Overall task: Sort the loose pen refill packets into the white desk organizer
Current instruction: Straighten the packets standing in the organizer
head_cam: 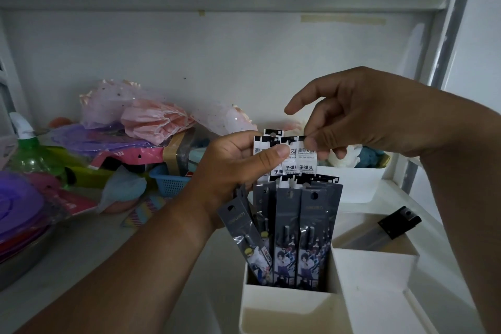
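Observation:
My left hand [238,160] grips a fanned bunch of white pen refill packets [291,161] with black tops, thumb across their front. My right hand [360,119] pinches the top edge of the rightmost packet, index finger pointing left. Just below, several grey packets with cartoon figures [295,233] stand upright in a compartment of the white desk organizer [282,304]. A black packet [398,222] leans in the organizer's right compartment [374,260].
A white bin [352,184] with soft items stands behind the organizer. Left on the shelf lie pink and purple wrapped goods [141,119], a green spray bottle [27,149], a blue basket [170,184] and purple lids [19,206]. A shelf frame runs overhead.

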